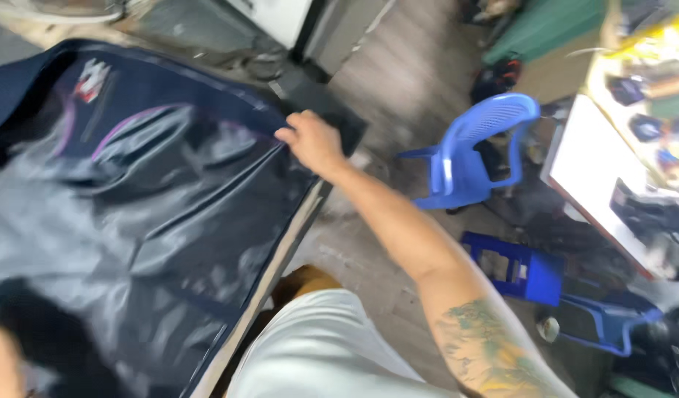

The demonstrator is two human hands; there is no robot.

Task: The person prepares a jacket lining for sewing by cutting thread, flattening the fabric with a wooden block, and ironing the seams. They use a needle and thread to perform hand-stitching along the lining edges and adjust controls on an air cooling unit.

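**A:** Fingers (289,133) of the right hand (314,141) curl down onto the far edge of a dark, glossy garment cover (133,199) spread over a worktable (269,269); are they pinching it?

**B:** They look closed on the piped hem, though blur hides whether the fabric is truly nipped or only pressed. Starting from the left: a sliver of the left hand (0,361) sits at the bottom corner, too cut off to tell how its fingers stand. The cover fills the left half of the frame, shiny with folds, a small logo patch near its top corner.

**A:** And to the right?

**B:** The tattooed forearm (487,346) crosses above a grey floor; beyond it stand a blue plastic chair (472,155), a blue stool (520,269) and a cluttered bench (597,162).

**A:** How best to handle that edge?

**B:** In my judgement, grip the hem itself, not the slick panel, and keep it taut and flat so creases do not set.
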